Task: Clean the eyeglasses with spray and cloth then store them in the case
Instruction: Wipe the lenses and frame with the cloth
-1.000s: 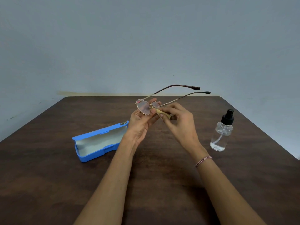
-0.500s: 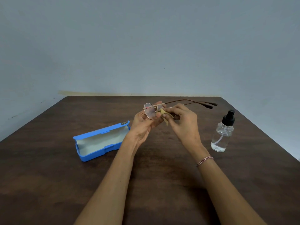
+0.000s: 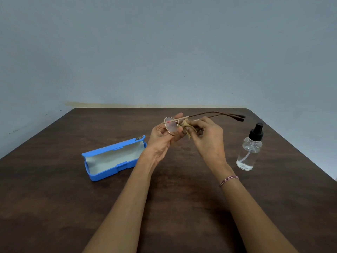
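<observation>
Thin gold-rimmed eyeglasses (image 3: pixel 171 126) with brown temples are held above the middle of the table, temples unfolded and pointing right. My left hand (image 3: pixel 162 139) grips the left lens rim between thumb and fingers. My right hand (image 3: pixel 207 137) pinches a small tan cloth (image 3: pixel 187 127) against the right lens, which the cloth and fingers hide. A blue glasses case (image 3: pixel 113 157) lies open on the table to the left, its pale lining showing. A clear spray bottle (image 3: pixel 249 150) with a black pump stands to the right.
The dark wooden table (image 3: pixel 173 189) ends at a grey-blue wall at the back, with its right edge just past the bottle. A beaded bracelet (image 3: pixel 228 180) circles my right wrist.
The eyeglasses have tilted down, so the temples now lie nearly level instead of rising to the right. Both hands have shifted slightly right with the cloth still on the lens.
</observation>
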Action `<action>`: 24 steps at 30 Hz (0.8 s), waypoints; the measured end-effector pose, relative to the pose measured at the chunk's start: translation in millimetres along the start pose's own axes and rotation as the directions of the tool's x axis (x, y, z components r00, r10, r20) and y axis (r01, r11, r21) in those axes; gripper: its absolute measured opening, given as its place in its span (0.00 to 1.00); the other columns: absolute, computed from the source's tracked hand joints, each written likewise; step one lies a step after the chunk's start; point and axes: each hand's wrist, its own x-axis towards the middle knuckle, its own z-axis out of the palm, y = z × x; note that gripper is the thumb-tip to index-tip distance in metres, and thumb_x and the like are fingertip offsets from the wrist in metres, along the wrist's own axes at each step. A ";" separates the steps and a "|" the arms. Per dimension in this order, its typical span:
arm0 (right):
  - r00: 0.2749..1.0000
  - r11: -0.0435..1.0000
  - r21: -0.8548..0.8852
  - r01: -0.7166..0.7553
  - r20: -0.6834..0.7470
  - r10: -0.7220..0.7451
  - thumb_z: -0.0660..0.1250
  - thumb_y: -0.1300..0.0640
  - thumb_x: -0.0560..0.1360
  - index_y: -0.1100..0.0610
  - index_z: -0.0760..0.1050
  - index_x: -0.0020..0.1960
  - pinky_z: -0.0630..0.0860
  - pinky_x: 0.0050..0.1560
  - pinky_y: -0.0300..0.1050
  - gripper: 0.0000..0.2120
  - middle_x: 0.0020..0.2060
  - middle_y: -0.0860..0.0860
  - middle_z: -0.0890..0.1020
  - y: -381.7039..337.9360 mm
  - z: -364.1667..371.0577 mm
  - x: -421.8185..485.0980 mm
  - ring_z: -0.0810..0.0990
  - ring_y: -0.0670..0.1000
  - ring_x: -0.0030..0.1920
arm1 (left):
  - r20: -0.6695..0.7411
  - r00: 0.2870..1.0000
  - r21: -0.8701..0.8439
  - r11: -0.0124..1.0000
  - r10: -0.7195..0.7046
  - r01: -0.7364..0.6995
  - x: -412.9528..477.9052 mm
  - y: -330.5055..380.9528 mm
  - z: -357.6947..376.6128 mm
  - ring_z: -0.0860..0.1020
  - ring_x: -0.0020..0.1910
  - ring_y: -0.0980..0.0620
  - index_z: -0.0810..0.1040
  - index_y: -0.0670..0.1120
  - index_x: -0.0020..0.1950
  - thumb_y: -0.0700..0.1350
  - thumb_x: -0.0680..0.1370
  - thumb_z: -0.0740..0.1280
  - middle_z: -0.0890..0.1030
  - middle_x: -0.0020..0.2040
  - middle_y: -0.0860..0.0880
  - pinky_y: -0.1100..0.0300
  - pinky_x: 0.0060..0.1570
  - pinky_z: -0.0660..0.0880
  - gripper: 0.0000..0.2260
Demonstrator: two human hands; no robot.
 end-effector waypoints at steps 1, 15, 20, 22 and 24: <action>1.000 1.000 0.019 0.017 0.026 -0.017 0.72 0.62 0.71 0.60 0.82 0.50 0.72 0.42 0.26 0.08 0.41 0.49 0.79 -0.2 -0.5 0.2 0.75 0.41 0.38 | -0.009 1.000 -0.002 1.000 0.016 -0.016 0.0 0.9 -0.7 0.81 0.53 0.49 0.85 0.48 0.50 0.35 0.70 0.69 0.78 0.61 0.41 0.59 0.47 0.79 0.13; 1.000 0.999 -0.032 0.019 -0.002 -0.019 0.68 0.62 0.75 0.60 0.80 0.54 0.70 0.43 0.25 0.09 0.44 0.50 0.77 -3.2 0.7 -1.3 0.74 0.42 0.41 | 0.023 1.000 0.005 1.000 -0.010 0.010 -0.5 -1.0 0.5 0.83 0.48 0.50 0.83 0.46 0.51 0.37 0.68 0.71 0.84 0.49 0.46 0.60 0.46 0.79 0.13; 0.998 1.000 -0.006 0.025 0.054 -0.025 0.69 0.60 0.74 0.60 0.81 0.52 0.70 0.40 0.25 0.08 0.41 0.50 0.77 -1.6 -2.0 0.1 0.73 0.41 0.36 | -0.058 0.997 -0.007 0.999 0.044 -0.044 3.2 -2.7 -2.3 0.83 0.49 0.48 0.81 0.44 0.51 0.38 0.68 0.72 0.84 0.48 0.44 0.60 0.45 0.79 0.12; 0.997 0.997 0.048 0.052 0.059 -0.054 0.70 0.58 0.74 0.60 0.81 0.52 0.70 0.40 0.25 0.08 0.41 0.49 0.76 -3.7 -2.3 -0.2 0.74 0.40 0.37 | -0.101 0.994 -0.051 0.997 0.046 -0.051 4.6 -1.9 -3.2 0.83 0.48 0.48 0.81 0.43 0.51 0.38 0.68 0.72 0.84 0.48 0.43 0.60 0.44 0.79 0.12; 0.994 0.993 0.080 0.086 0.065 -0.092 0.71 0.59 0.73 0.60 0.81 0.53 0.69 0.41 0.24 0.10 0.42 0.48 0.75 -5.1 -1.9 -0.3 0.73 0.39 0.39 | -0.132 0.991 -0.083 0.996 0.031 -0.042 5.2 -1.3 -2.8 0.84 0.44 0.50 0.81 0.43 0.49 0.39 0.68 0.72 0.85 0.45 0.44 0.62 0.40 0.80 0.11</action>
